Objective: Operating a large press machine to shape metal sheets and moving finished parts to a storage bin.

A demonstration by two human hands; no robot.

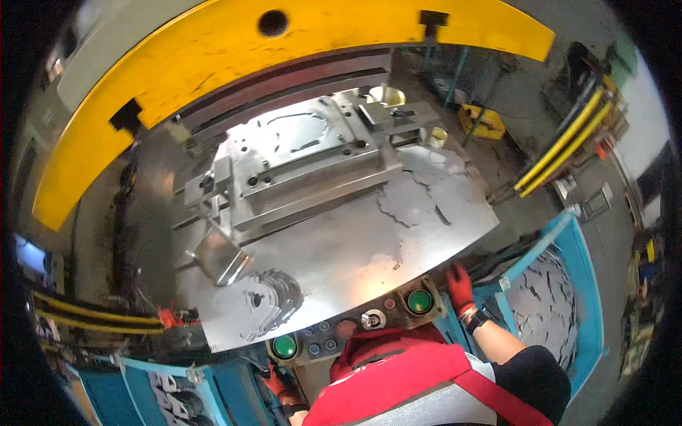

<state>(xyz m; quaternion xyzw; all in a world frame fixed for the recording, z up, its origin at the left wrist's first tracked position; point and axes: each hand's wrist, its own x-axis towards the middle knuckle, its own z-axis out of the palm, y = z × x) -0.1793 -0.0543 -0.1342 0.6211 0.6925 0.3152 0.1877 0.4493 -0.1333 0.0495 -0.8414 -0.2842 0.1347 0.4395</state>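
My right hand (460, 286), in a red glove with a dark band at the wrist, is by the right end of the control panel (372, 319). Its fingers stretch forward beside a green button (419, 302), holding nothing I can see. At the panel's left end is my left hand (276, 384), also red-gloved, below the other green button (285, 346). Its visible fingers look stretched out, though part of it is hard to make out. Ahead, a stack of flat cut metal plates (273, 302) lies on the steel table (341, 266), in front of the metal die (298, 153).
A yellow press beam (320, 28) arches over the die. Blue bins with metal pieces stand at the right (586, 284) and left (131, 376). Yellow guard bars (565, 142) are at the right. More thin sheet pieces (419, 199) lie on the table's right part.
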